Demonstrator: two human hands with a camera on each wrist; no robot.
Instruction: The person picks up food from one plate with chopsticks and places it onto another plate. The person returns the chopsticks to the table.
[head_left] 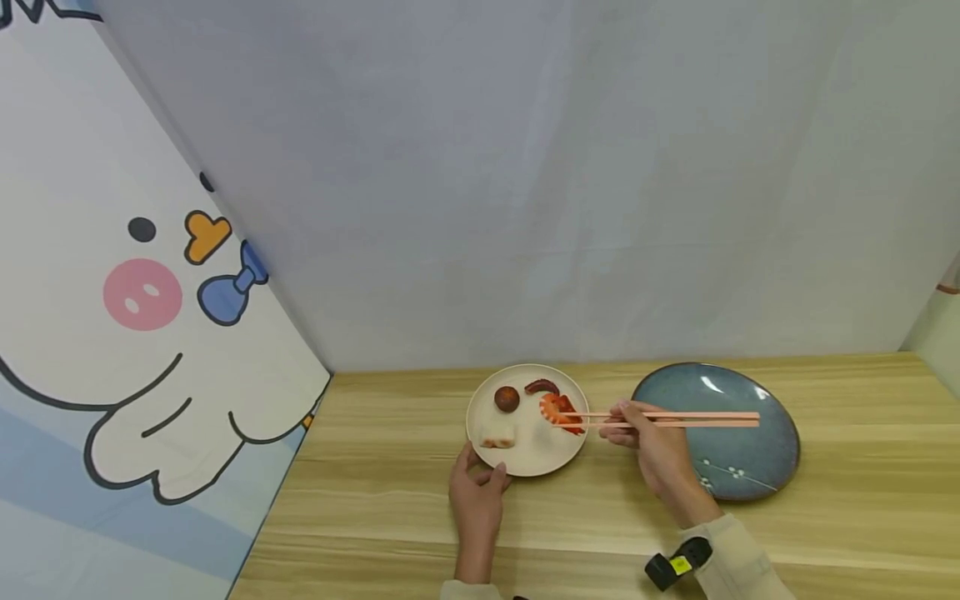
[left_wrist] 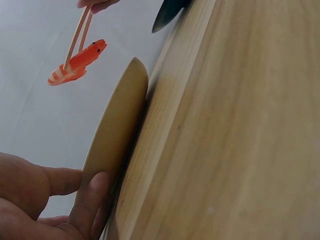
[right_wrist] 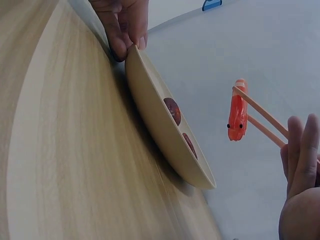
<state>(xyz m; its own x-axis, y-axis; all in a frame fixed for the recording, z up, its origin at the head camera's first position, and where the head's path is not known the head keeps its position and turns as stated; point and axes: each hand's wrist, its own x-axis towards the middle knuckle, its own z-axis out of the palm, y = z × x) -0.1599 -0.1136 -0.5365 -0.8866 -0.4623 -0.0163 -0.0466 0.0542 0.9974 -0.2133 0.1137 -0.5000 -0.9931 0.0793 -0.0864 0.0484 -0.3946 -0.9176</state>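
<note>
My right hand [head_left: 660,450] holds a pair of pink chopsticks [head_left: 705,419]. Between their tips is an orange-red shrimp [left_wrist: 77,64], raised above the plate in both wrist views. With thumb and fingers my left hand [head_left: 477,492] grips the near-left rim of a cream plate [head_left: 536,462] on the table. On that plate lie a round brown ball [head_left: 507,399], a dark red curled piece [head_left: 542,387] like a tentacle, and a whitish block [head_left: 497,436] with browned edges. In the right wrist view the plate's wall [right_wrist: 155,130] hides part of the food.
A blue-grey oval plate [head_left: 738,454] with small white blossoms stands on the wooden table [head_left: 375,500] to the right, partly behind my right hand. A pale cloth wall [head_left: 525,208] rises along the table's back edge; a cartoon-printed panel [head_left: 67,350] stands at the left.
</note>
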